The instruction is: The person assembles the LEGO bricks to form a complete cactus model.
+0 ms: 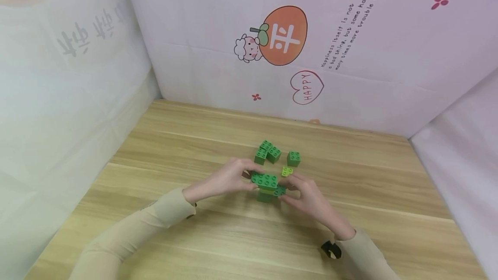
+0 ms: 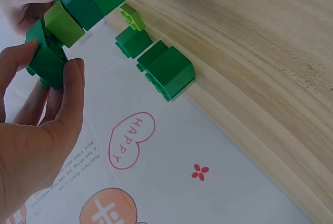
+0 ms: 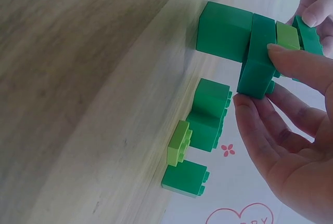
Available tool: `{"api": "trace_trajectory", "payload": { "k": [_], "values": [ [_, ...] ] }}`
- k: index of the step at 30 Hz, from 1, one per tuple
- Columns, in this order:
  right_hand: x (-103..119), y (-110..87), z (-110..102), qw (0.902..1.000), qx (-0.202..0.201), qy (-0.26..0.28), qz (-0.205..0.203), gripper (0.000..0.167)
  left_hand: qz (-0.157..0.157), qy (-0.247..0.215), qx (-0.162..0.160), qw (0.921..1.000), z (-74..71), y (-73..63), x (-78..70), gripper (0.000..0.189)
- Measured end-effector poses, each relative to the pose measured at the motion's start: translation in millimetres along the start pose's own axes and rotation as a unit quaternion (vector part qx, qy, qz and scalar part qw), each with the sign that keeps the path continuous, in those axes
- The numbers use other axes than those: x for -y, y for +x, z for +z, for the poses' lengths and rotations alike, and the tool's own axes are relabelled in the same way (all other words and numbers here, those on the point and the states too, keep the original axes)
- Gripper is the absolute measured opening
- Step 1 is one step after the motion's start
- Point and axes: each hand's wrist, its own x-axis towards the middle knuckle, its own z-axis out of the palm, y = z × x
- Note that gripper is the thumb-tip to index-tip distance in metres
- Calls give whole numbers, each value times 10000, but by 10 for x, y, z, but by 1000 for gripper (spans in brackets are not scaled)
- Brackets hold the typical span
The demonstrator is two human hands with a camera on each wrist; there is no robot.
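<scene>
A stack of toy building blocks stands on the table, with a green block (image 3: pixel 226 29) at its base. On that sits a long green block (image 3: pixel 258 57) jutting out to the right, then a lime block (image 2: pixel 63 24). My left hand (image 1: pixel 233 178) pinches the long green top block (image 1: pixel 264 180) between thumb and fingers. In the left wrist view this top block looks tilted against the lime one; whether they are joined, I cannot tell. With thumb and fingertips, my right hand (image 1: pixel 311 193) grips the jutting end of the lower long block.
Beyond the stack lie several loose green blocks, three grouped together (image 1: pixel 273 154) and one apart (image 1: pixel 293 158). A small lime block (image 1: pixel 287 171) lies close to my right fingers. Printed white cloth (image 1: pixel 218 77) rises behind the wooden table (image 1: pixel 194 141) and at both sides.
</scene>
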Motion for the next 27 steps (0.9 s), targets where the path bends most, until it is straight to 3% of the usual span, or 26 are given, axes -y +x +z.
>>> {"api": "trace_trajectory", "payload": {
  "k": [22,27],
  "values": [
    [31,-3,-7,10000,-42,13,18,33,175,476,-118,9986,18,27,-61,39],
    [37,-5,-14,10000,21,-9,82,33,95,546,-69,9984,23,33,-71,40]
  ]
}}
